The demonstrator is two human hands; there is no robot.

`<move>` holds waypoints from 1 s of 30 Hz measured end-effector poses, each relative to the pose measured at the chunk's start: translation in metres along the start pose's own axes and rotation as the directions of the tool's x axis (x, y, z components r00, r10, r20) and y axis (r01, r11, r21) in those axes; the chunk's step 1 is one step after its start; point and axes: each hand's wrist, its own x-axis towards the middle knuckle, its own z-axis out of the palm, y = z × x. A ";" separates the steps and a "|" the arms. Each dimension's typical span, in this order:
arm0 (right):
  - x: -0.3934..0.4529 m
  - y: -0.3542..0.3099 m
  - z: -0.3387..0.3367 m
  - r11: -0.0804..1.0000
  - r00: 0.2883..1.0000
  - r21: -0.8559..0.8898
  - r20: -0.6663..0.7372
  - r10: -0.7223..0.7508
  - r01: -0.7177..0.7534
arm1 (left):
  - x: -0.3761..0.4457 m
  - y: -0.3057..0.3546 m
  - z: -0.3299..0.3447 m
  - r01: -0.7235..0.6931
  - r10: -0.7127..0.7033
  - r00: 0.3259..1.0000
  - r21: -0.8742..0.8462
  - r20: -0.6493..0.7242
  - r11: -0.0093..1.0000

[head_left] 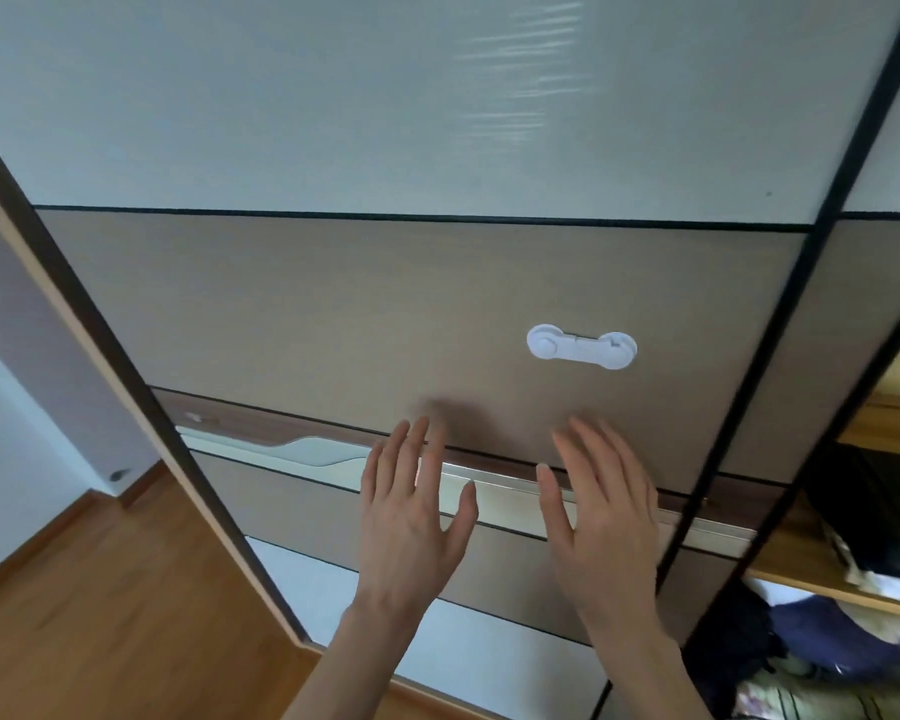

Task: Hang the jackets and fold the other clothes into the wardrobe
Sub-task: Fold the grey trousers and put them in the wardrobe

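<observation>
A sliding wardrobe door (365, 304) with pale upper and brown middle panels fills the view. My left hand (411, 517) and my right hand (598, 511) are both raised in front of it with straight, spread fingers, near the silver handle strip (505, 488). Whether the fingertips touch the door I cannot tell. Neither hand holds anything. At the right the wardrobe stands open, with wooden shelves (832, 589) and a heap of dark and patterned clothes (822, 652) on the lower level.
A white plastic child-safety latch (582, 348) is stuck on the brown panel above my right hand. A second door panel (874, 314) overlaps at the right. Wooden floor (100, 615) and a white wall lie to the left.
</observation>
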 end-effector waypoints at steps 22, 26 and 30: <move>0.002 0.034 0.077 0.906 0.997 -0.416 -0.050 0.064 -0.080 | 0.069 -0.043 0.078 -0.266 0.242 0.959 -0.164 -0.149 0.950; 0.002 0.039 0.073 0.899 0.997 -0.432 -0.032 0.071 -0.078 | 0.069 -0.040 0.083 -0.302 0.276 0.948 -0.173 -0.159 0.937; 0.002 0.046 0.066 0.888 0.994 -0.448 -0.033 0.104 -0.107 | 0.068 -0.026 0.081 -0.316 0.287 0.944 -0.199 -0.163 0.927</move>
